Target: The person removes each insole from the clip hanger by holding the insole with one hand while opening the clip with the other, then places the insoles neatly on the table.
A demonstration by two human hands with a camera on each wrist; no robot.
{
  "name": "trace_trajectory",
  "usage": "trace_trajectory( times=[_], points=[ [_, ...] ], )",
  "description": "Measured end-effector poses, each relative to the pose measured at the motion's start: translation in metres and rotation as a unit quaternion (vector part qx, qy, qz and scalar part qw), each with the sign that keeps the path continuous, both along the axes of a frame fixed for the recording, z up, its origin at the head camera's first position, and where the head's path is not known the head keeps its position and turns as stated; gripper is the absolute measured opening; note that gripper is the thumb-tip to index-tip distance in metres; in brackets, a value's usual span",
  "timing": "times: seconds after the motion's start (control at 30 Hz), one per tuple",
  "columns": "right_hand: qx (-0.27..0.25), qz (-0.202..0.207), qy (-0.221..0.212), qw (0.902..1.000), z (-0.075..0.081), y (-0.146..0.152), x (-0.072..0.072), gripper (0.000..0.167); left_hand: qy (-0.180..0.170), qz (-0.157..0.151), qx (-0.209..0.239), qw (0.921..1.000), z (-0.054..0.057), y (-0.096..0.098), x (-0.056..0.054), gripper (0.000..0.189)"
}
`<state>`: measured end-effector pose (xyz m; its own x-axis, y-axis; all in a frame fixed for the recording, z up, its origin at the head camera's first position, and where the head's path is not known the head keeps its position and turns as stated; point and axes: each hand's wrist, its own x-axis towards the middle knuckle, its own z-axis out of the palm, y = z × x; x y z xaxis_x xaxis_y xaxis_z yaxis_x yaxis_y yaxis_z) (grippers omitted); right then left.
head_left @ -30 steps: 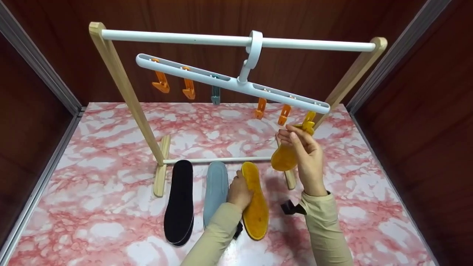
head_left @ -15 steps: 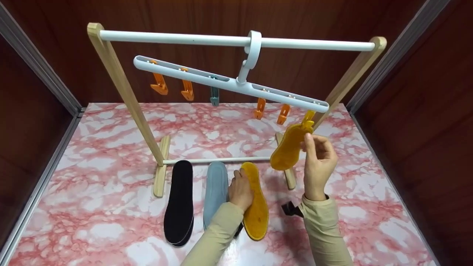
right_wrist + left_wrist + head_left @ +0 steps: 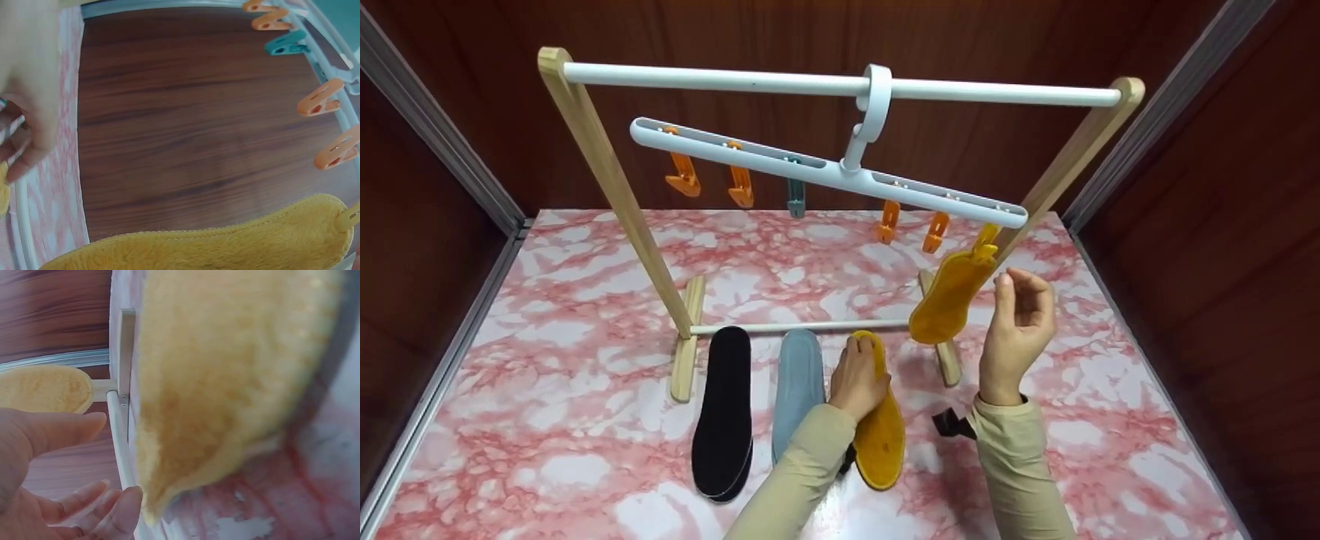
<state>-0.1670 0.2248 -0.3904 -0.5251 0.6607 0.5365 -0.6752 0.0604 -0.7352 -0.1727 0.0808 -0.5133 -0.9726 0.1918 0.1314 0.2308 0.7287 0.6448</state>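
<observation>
A yellow fleece insole [image 3: 949, 304] hangs from a yellow clip [image 3: 985, 241] at the right end of the grey-white clip hanger [image 3: 825, 171]. Just right of it is my right hand [image 3: 1018, 330], thumb and fingers loosely bent, holding nothing. My left hand [image 3: 861, 379] reaches over a second yellow insole [image 3: 883, 442] on the table. In the left wrist view the thumb stands apart from the fingers [image 3: 121, 514], whose tips are right at that insole's edge. Left of this hand lie a grey-blue insole [image 3: 798, 382] and a pair of black insoles [image 3: 725, 412].
A white rod [image 3: 720, 77] on wooden posts [image 3: 607, 172] carries the hanger, which tilts down to the right. Orange clips [image 3: 889, 223] and a teal clip [image 3: 796, 189] dangle from it. Dark wood panels [image 3: 1207, 225] enclose the marbled table [image 3: 547, 390].
My right hand has let go of the hanging yellow insole and drawn away right, leaving it in the clip. My left hand has shifted slightly right over the lying insole.
</observation>
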Motion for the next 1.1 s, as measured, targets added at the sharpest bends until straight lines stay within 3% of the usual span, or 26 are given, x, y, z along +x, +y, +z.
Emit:
trace_trajectory(
  times=[0.27, 0.53, 0.87, 1.1],
  points=[
    [0.005, 0.018, -0.016, 0.9997, -0.001, 0.003, -0.002, 0.012, -0.002, -0.044, 0.067, 0.9968, 0.016, 0.006, -0.012, 0.06],
    [0.007, 0.039, -0.047, 0.9981, 0.002, 0.003, -0.001, 0.022, 0.012, -0.082, 0.147, 0.9856, 0.037, 0.016, -0.016, 0.066],
    [0.006, 0.037, -0.067, 0.997, 0.005, 0.006, -0.001, 0.028, 0.042, -0.127, 0.223, 0.9656, 0.041, 0.026, -0.018, 0.065],
    [0.017, 0.029, -0.076, 0.9966, 0.004, 0.007, -0.003, 0.031, 0.057, -0.137, 0.268, 0.952, 0.045, 0.032, -0.02, 0.057]
  ],
)
